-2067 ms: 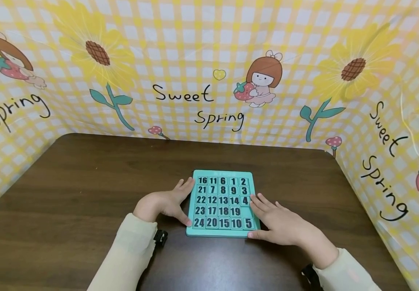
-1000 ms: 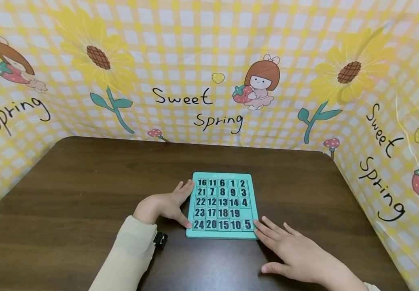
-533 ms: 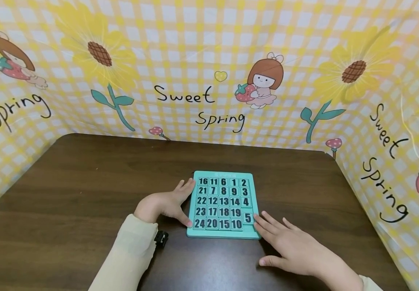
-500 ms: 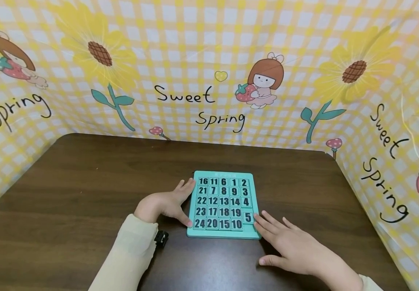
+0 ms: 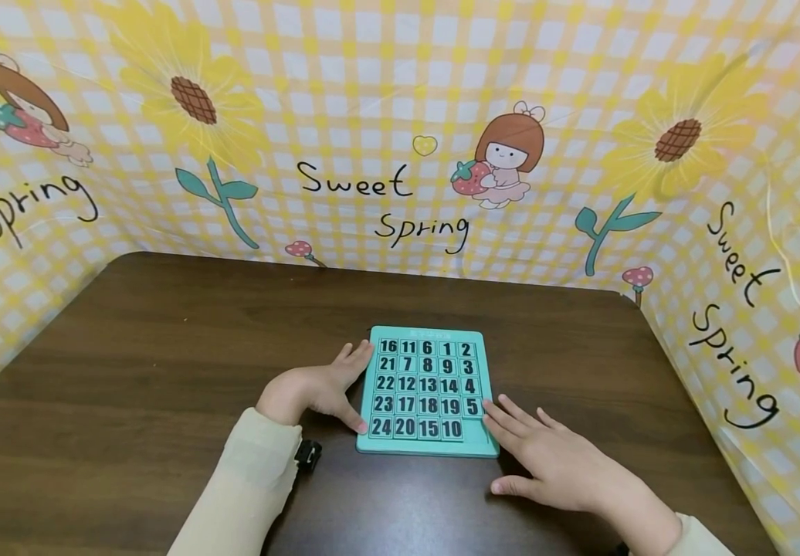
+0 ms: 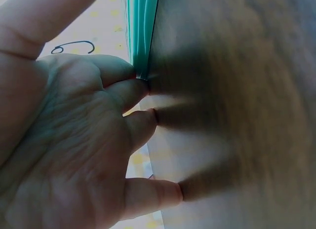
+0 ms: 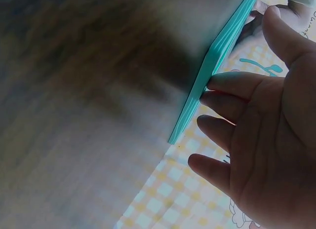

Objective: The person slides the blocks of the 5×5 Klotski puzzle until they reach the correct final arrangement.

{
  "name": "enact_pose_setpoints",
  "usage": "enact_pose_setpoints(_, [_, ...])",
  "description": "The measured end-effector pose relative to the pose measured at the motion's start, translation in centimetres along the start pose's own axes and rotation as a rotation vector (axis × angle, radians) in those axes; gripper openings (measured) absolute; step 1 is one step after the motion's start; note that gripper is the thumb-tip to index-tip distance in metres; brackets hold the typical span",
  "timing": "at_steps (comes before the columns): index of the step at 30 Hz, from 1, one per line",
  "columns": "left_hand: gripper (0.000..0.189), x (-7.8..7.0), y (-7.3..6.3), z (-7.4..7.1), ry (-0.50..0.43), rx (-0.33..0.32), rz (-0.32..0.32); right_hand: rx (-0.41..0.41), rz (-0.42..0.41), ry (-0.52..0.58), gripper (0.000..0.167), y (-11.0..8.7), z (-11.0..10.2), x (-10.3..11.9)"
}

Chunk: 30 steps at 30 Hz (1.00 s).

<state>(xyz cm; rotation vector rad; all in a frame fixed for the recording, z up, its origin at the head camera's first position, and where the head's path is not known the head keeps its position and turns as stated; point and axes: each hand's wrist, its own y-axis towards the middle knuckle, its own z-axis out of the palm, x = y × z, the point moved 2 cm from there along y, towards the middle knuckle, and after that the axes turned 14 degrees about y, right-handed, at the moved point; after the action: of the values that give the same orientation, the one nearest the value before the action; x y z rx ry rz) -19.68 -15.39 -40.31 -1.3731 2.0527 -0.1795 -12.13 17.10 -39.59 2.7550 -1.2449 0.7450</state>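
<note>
A teal number slide puzzle [image 5: 435, 446] lies flat on the table, its square tiles bearing black numbers. My left hand [image 5: 320, 390] touches the puzzle's left edge, thumb at the lower corner and fingertips near the upper one. In the left wrist view the fingers of that left hand [image 6: 79, 135] reach the teal side. On the other side, my right hand [image 5: 556, 463] has its fingertips at the right edge beside tile 5 [image 5: 472, 406], thumb held apart. Tile 5 sits below tile 4 [image 5: 469, 386], with the bottom right slot vacant. The right wrist view shows extended fingers against the puzzle's side [image 7: 212, 61].
The dark brown wooden table [image 5: 164, 371] is bordered at the back and sides by a yellow checked cloth [image 5: 344, 93] printed with flowers, figures and lettering. A black strap piece [image 5: 308, 455] is at the left wrist.
Tile 5 has slid up from the bottom right slot to sit under tile 4. My right hand first dropped toward the lower right, then moved slightly up. The left hand stayed put.
</note>
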Motion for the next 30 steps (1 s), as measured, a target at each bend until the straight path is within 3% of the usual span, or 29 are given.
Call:
enact_pose_setpoints(10, [0.127, 0.0, -0.1, 0.1, 0.002, 0.006, -0.004, 0.0, -0.006, -0.006, 0.085, -0.4, 0.2, 0.3])
enact_pose_setpoints(30, [0.128, 0.1, 0.1, 0.1, 0.007, 0.0, 0.015, 0.033, -0.118, -0.095, 0.088, 0.4, 1.2, 2.3])
